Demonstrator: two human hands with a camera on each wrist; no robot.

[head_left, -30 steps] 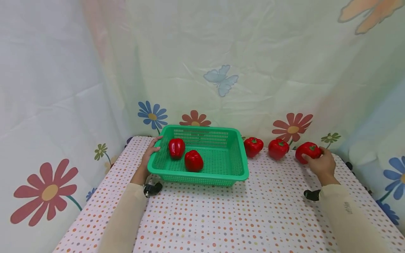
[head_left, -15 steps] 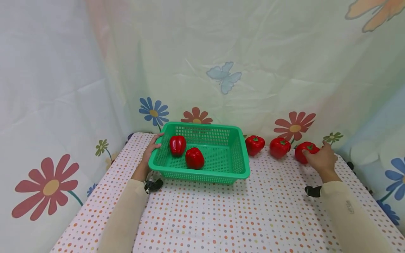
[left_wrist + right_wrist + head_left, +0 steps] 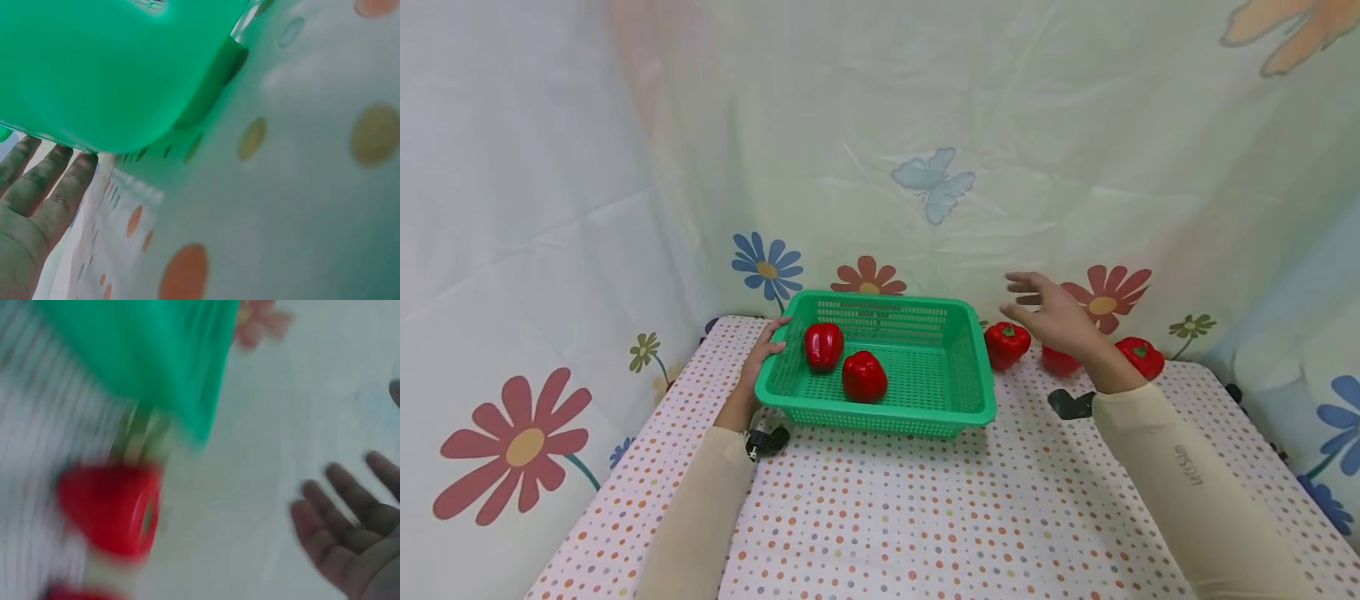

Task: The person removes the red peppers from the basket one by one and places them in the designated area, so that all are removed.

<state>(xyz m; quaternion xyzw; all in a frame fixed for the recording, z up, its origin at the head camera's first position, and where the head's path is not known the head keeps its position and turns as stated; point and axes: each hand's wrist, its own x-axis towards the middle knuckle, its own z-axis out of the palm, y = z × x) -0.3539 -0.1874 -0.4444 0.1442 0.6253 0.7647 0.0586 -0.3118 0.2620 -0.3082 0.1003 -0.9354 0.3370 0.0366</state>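
My left hand (image 3: 758,360) rests at the left side of a green plastic basket (image 3: 880,423), its fingers straight against the rim in the left wrist view. Two red bell peppers, one left (image 3: 824,347) and one nearer the middle (image 3: 864,377), lie inside the basket. My right hand (image 3: 1056,318) is in the air right of the basket with its fingers spread and holds nothing. Below it stands a red bell pepper (image 3: 1007,345) beside the basket. A second bell pepper (image 3: 1060,362) is partly hidden by the hand, and a third (image 3: 1141,357) shows behind the right wrist.
A dotted cloth covers the table (image 3: 880,517). Printed curtains (image 3: 820,150) hang behind and at both sides, close to the table's back edge. Dark wrist camera mounts (image 3: 1070,405) stick out from the wrists.
My right hand has let go of the rightmost bell pepper and moved left and up, toward the bell pepper nearest the basket. The left hand has stayed at the rim.
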